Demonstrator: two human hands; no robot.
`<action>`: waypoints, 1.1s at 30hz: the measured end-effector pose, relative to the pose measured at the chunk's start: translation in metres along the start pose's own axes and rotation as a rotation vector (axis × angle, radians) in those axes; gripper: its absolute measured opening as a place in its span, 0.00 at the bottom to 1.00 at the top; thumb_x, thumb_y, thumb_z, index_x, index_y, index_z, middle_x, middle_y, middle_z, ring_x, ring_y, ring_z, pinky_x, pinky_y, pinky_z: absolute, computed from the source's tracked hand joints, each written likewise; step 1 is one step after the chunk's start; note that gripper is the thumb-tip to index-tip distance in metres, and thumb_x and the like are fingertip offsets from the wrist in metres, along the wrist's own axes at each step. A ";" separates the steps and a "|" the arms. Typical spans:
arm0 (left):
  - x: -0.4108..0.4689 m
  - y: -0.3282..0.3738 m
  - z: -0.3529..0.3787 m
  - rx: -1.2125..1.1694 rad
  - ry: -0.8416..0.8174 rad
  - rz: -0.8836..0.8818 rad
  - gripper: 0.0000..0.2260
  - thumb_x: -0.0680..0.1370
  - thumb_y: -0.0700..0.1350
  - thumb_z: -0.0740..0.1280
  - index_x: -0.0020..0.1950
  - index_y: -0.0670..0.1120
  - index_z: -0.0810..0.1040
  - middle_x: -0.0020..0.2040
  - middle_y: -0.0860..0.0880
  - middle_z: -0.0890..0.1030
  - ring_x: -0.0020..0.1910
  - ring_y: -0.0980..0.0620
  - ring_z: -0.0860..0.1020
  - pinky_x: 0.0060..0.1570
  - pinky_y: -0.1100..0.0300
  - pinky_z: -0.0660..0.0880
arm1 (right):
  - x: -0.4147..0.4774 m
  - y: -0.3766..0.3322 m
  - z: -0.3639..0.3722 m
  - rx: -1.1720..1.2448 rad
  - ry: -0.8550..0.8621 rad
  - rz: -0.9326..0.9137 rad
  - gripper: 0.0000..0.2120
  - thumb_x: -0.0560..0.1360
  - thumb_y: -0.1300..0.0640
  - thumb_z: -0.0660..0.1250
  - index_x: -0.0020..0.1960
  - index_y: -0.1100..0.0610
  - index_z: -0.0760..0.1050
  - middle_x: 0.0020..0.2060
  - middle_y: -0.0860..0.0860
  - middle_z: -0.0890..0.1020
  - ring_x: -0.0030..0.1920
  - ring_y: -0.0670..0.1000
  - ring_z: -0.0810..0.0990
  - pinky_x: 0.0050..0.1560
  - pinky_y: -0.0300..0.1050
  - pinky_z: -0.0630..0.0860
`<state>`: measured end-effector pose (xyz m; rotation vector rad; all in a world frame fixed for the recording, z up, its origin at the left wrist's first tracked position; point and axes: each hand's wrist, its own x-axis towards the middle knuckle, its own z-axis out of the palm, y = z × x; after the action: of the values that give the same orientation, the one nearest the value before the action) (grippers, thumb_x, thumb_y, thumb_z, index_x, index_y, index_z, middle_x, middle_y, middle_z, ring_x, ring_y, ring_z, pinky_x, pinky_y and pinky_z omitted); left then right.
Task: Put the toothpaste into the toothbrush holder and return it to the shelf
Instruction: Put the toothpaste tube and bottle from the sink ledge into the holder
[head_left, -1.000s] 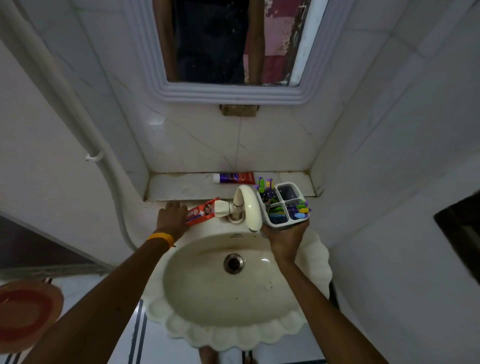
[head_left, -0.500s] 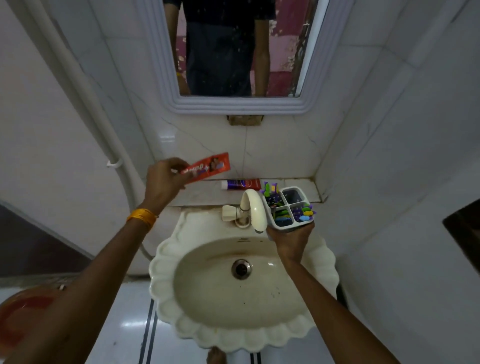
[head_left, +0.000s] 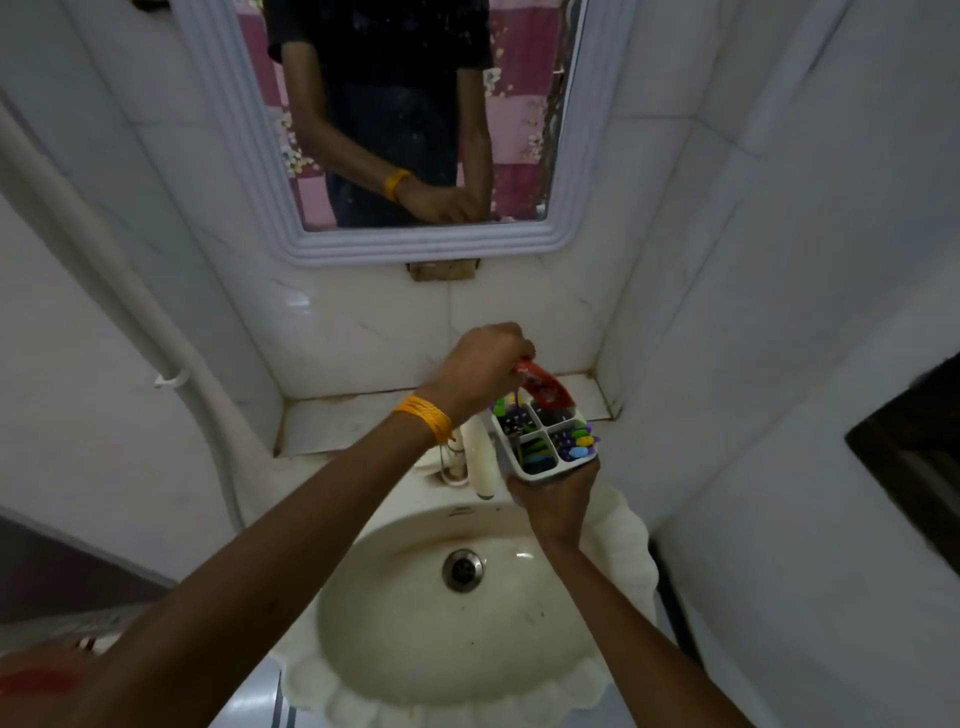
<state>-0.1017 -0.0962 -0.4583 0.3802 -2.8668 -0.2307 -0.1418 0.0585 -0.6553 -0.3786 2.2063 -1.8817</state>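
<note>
A: Our left hand pinches the toothpaste by its tail, tip entering the far compartment below.

B: And our right hand grips the toothbrush holder underneath, steadying it over the sink.

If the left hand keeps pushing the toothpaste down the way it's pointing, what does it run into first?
Most likely the far right compartment of the toothbrush holder. The left hand aims the toothpaste down into it, its lower end at the rim; depth inside is unclear. The right hand holds the holder.
</note>
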 end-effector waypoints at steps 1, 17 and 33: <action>0.005 0.004 0.005 0.037 -0.037 0.010 0.13 0.75 0.42 0.68 0.58 0.44 0.83 0.55 0.43 0.81 0.54 0.41 0.81 0.52 0.50 0.77 | 0.001 0.001 0.000 0.003 0.001 -0.004 0.60 0.52 0.61 0.89 0.76 0.58 0.60 0.70 0.54 0.75 0.69 0.54 0.78 0.70 0.50 0.77; 0.046 0.000 0.057 -0.149 -0.224 -0.011 0.13 0.76 0.41 0.70 0.60 0.43 0.82 0.59 0.44 0.84 0.60 0.44 0.79 0.59 0.54 0.75 | 0.004 -0.002 0.002 0.013 0.036 -0.016 0.54 0.53 0.67 0.88 0.71 0.53 0.62 0.65 0.53 0.76 0.60 0.32 0.78 0.60 0.32 0.79; -0.039 -0.169 0.152 -0.184 -0.286 -0.606 0.24 0.76 0.44 0.68 0.72 0.43 0.71 0.69 0.39 0.75 0.66 0.36 0.73 0.68 0.47 0.71 | 0.007 -0.001 0.007 0.050 0.039 -0.042 0.54 0.54 0.72 0.87 0.72 0.56 0.62 0.65 0.52 0.77 0.60 0.30 0.79 0.59 0.30 0.78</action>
<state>-0.0642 -0.2280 -0.6442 1.2595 -2.8745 -0.6961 -0.1456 0.0494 -0.6558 -0.3850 2.1874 -1.9784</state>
